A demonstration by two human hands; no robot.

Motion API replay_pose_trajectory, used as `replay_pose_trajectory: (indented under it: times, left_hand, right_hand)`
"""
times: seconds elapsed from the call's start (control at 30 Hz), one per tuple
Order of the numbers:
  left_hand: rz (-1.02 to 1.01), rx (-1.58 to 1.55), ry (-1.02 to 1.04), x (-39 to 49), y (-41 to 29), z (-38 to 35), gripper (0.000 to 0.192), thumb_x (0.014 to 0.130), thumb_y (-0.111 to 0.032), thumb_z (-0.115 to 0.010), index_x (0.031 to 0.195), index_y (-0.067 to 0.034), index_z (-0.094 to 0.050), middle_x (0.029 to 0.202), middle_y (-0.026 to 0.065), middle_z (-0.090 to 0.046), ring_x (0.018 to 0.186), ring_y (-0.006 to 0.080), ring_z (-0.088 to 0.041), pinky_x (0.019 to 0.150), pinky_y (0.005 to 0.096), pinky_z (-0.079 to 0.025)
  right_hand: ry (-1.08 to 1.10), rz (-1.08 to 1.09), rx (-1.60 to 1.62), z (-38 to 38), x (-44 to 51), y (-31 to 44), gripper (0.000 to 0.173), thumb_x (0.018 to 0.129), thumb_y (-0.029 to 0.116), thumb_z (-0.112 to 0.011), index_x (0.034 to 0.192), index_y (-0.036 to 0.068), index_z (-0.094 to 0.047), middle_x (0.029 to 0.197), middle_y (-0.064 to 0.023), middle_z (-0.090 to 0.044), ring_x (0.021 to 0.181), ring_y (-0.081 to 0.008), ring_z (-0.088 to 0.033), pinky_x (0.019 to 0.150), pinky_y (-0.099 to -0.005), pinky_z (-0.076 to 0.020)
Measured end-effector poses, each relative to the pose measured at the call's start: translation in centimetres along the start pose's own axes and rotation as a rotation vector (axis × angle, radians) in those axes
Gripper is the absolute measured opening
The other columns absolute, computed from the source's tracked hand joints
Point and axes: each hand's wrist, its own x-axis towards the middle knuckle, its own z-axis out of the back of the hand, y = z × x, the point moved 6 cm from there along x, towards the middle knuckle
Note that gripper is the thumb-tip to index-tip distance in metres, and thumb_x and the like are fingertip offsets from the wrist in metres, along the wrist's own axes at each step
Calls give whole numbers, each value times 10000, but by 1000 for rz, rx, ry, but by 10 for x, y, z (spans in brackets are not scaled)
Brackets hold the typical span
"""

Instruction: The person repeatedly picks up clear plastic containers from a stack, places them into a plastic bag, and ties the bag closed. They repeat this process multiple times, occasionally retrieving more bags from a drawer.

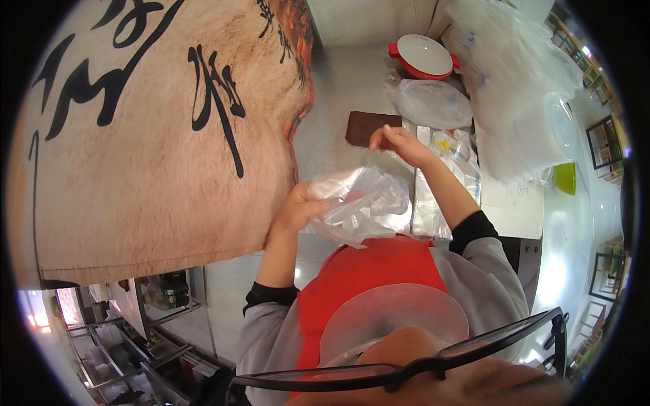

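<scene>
My left hand [299, 207] grips a crumpled clear plastic bag [365, 198] by its left side, thumb on top, above the counter's near edge. Up and to the right, my right hand [397, 142] is raised over the near right corner of a folded brown cloth [369, 127]. Its fingers are bent; whether they touch the cloth or hold anything small, I cannot tell. Flat stacks of clear plastic bags [431, 215] lie under and beside my right forearm. A yellow item [443, 144] shows among the plastic at the right.
A red-handled white bowl [424, 55] stands at the back, with a bundled plastic bag [431, 103] before it. Large plastic sacks [513, 91] with stacked clear lids or containers and a green bowl [565, 178] line the right. A hanging printed curtain [152, 193] fills the left.
</scene>
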Motion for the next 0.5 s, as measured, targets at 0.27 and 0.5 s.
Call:
replay_pose_trajectory:
  times: [0.27,0.5]
  left_hand:
    - [-228,1175,-434,57,-37,-18,295,827,-82,-741,1092,23,-667,1110,57,-697,969,118,-608,831,304,-485]
    - [-125,771,-199,83,31,-102,190,797,-123,-764,846,-34,-604,673,65,-556,615,252,-539,614,392,-469]
  right_hand:
    - [-91,-51,167,-21,-88,76,214,848,25,-793,782,33,-590,727,44,-605,664,-35,-537,606,-212,-430]
    - [-500,103,-358,-26,-118,64,409,719,134,-846,693,41,-449,620,-36,-463,607,-117,-447,537,-311,-397]
